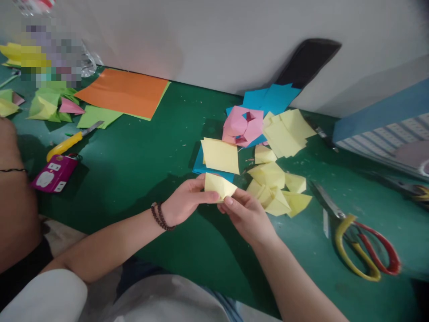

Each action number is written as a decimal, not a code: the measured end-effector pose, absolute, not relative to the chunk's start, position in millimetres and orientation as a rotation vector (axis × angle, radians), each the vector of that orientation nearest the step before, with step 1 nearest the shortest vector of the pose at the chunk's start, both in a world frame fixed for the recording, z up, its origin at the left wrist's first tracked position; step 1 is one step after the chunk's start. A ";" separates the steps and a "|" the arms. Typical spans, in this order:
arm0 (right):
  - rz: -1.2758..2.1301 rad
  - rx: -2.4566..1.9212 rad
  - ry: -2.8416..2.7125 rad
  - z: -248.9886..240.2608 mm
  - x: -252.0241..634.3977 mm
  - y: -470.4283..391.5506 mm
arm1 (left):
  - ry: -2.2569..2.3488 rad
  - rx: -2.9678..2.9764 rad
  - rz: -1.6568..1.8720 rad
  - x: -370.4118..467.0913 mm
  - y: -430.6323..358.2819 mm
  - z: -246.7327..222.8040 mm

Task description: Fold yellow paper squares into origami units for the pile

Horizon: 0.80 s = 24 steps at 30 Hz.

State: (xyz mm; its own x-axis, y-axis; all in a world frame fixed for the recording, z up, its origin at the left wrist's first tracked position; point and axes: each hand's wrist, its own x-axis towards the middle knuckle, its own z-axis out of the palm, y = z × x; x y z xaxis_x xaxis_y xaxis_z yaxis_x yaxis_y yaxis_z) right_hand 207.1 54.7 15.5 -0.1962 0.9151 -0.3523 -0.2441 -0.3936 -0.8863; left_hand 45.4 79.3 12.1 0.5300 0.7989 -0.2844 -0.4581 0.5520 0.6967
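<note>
Between my two hands is a small folded piece of pale yellow paper [216, 184]. My left hand [189, 197], with a dark beaded bracelet at the wrist, pinches its left side, thumb laid along the front. At the lower right corner, my right hand [246, 212] grips it between thumb and fingers. Just beyond lies a stack of cream paper squares [221, 156] on blue paper [198, 162]. Several folded yellow paper pieces [270, 179] are heaped to the right of my hands. A pink folded-paper ball [243, 125] with openings sits behind them.
Scissors [342, 219] with red and yellow handles lie right. Yellow sheets [286, 132] and blue sheets [271, 98] are at the back. An orange sheet [125, 89], a yellow cutter [72, 142] and a magenta box [55, 173] lie left, near another person's arm [16, 197].
</note>
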 end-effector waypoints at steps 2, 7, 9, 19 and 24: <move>1.755 -1.189 -0.861 16.0 206.0 54.5 | 0.611 0.555 0.801 46.0 79.1 10.6; 1.701 -1.121 -0.788 17.0 202.6 54.9 | 0.598 0.457 0.822 47.2 79.8 10.9; 1.672 -1.111 -0.782 17.0 201.7 54.7 | 0.604 0.452 0.841 47.6 79.8 12.6; 1.777 -1.119 -0.847 19.9 206.0 54.4 | 0.585 0.451 0.710 45.6 78.1 15.9; 1.821 -1.081 -0.800 21.3 206.0 56.2 | 0.589 0.422 0.671 45.8 78.6 14.5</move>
State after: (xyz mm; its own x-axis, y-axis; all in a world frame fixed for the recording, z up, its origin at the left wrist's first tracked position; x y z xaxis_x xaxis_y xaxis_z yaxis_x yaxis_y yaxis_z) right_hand 206.0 56.2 21.3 -0.2653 0.8954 -0.3576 -0.3422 -0.4342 -0.8333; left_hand 45.8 78.6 14.5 0.6327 0.6820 -0.3668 -0.4529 0.7101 0.5391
